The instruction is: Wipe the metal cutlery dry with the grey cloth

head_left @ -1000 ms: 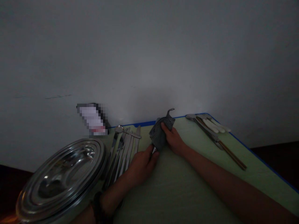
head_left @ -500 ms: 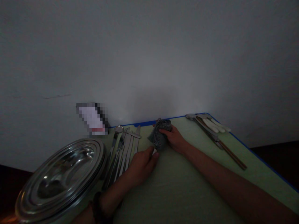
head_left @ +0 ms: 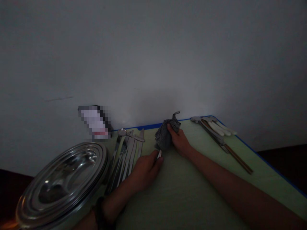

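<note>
Near the table's middle, my right hand [head_left: 179, 140] is closed on a grey checked cloth [head_left: 164, 134], with its thumb pressed on the folds. A small loop sticks up from the cloth's top. My left hand [head_left: 146, 169] pinches the shiny metal handle [head_left: 159, 154] of a piece of cutlery between thumb and fingers. The cloth hides the far end, so its kind cannot be made out. Just left of that hand lie several table knives [head_left: 130, 150], with a spoon [head_left: 122, 132] among them.
A stack of oval steel plates [head_left: 69, 179] stands at the left. A pixelated phone-like object [head_left: 94, 123] leans against the wall [head_left: 153, 64]. At the right lie spoons [head_left: 196, 119], white-handled cutlery [head_left: 218, 127] and brown chopsticks [head_left: 238, 158] on the green table [head_left: 192, 191].
The cloth has shifted slightly up and to the right in my right hand, and its loop now stands out. My left hand stays almost in place.
</note>
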`<state>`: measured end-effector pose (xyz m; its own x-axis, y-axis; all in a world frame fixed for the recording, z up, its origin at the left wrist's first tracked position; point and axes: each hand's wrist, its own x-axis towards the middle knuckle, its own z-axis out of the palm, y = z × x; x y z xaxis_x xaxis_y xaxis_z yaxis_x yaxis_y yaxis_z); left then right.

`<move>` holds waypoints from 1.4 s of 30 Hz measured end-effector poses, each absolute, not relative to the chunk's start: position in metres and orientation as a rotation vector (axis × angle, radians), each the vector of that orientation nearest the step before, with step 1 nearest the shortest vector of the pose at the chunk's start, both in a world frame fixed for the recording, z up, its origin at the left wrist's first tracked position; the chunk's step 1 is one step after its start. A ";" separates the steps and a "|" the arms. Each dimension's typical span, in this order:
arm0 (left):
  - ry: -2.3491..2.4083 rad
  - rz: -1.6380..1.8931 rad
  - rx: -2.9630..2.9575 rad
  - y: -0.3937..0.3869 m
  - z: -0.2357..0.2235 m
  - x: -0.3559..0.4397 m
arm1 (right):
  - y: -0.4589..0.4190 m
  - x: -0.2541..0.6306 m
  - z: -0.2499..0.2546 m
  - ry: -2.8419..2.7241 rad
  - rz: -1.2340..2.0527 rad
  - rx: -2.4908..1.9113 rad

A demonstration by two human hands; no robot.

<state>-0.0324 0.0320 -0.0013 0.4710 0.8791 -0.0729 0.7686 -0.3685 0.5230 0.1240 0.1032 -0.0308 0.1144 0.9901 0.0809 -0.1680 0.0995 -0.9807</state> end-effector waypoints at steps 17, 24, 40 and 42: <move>1.376 0.436 2.090 0.036 -0.005 -0.032 | 0.103 0.118 -0.031 -0.915 0.971 -1.031; 1.368 0.400 2.126 0.033 -0.002 -0.032 | 0.111 0.121 -0.039 -0.966 0.966 -1.080; 1.375 0.394 2.128 0.035 -0.004 -0.032 | 0.101 0.118 -0.034 -1.260 0.724 -1.122; 1.369 0.434 2.080 0.036 -0.005 -0.033 | 0.100 0.118 -0.034 -1.341 0.753 -1.102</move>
